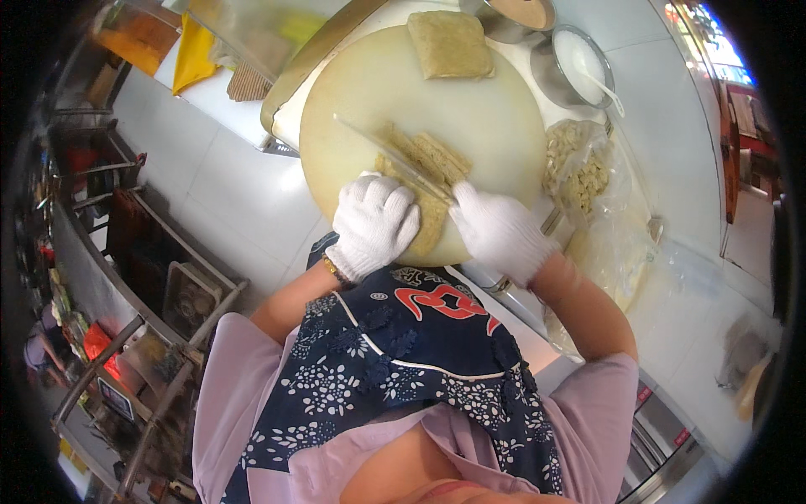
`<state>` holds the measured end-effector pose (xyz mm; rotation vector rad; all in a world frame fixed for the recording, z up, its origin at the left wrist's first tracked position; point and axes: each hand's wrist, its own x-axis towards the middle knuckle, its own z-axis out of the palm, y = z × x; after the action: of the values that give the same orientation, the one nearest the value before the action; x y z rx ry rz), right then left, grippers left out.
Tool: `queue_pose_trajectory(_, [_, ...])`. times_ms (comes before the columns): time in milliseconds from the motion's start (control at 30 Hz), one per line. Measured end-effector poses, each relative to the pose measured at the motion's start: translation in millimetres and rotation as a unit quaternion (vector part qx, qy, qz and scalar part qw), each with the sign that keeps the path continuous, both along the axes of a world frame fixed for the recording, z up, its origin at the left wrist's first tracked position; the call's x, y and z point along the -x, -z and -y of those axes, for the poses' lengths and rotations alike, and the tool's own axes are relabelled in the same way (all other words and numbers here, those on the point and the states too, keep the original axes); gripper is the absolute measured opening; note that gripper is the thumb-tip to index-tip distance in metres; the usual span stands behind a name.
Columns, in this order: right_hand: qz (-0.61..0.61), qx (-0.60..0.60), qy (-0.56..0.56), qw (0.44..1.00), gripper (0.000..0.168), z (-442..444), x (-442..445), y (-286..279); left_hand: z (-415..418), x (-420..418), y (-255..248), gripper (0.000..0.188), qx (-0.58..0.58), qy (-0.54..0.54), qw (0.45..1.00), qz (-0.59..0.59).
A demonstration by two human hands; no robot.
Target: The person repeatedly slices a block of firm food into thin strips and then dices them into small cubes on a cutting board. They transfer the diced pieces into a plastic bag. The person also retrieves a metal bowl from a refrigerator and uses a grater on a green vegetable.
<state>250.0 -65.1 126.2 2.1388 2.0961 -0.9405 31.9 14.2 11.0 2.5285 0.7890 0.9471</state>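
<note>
My left hand (376, 213), in a white knit glove, presses with curled fingers on a tan slab of layered food (432, 220), perhaps bean curd sheets. My right hand (497, 228), gloved the same way, grips the handle of a large kitchen knife (384, 146). Its blade slants across the slab and points to the upper left. Just beyond the blade lie cut strips (441, 157) of the same food. All of this rests on a round cutting board (510, 132). How deep the blade's edge sits is hidden.
A whole square block (451, 45) of similar food lies at the board's far edge. A metal bowl of white granules with a spoon (579, 66), a second metal bowl (522, 14) and a clear plastic bag of cut pieces (582, 167) stand beyond or right. A metal rim (315, 50) curves at left.
</note>
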Motion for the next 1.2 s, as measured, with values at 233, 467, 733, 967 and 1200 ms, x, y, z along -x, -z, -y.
queue_pose_trajectory(233, [0.019, 0.130, 0.016, 0.991, 0.018, 30.5, 5.4, -10.9, 6.4, -1.6, 1.5, 0.028, 0.041, -0.016, 0.997, -0.064])
queue_pose_trajectory(467, [-0.009, 0.021, 0.029, 0.999, 0.025, -16.9, 14.4, 25.2, 0.0, 5.7, -1.4, 0.033, 0.010, 0.026, 0.998, -0.055])
queue_pose_trajectory(733, [0.048, 0.166, -0.019, 0.985, 0.017, 39.1, 2.2, -28.9, 15.2, 9.4, -0.2, 0.028, -0.006, -0.023, 0.997, -0.080])
queue_pose_trajectory(967, [-0.017, 0.051, 0.006, 0.999, 0.021, -11.2, 24.5, 30.5, 8.3, 10.8, 2.3, 0.029, 0.017, 0.020, 0.996, -0.082])
queue_pose_trajectory(1200, [0.007, 0.095, -0.036, 0.995, 0.020, 16.8, 8.8, -27.6, 17.5, 19.2, 1.1, 0.029, -0.018, -0.024, 0.999, -0.041])
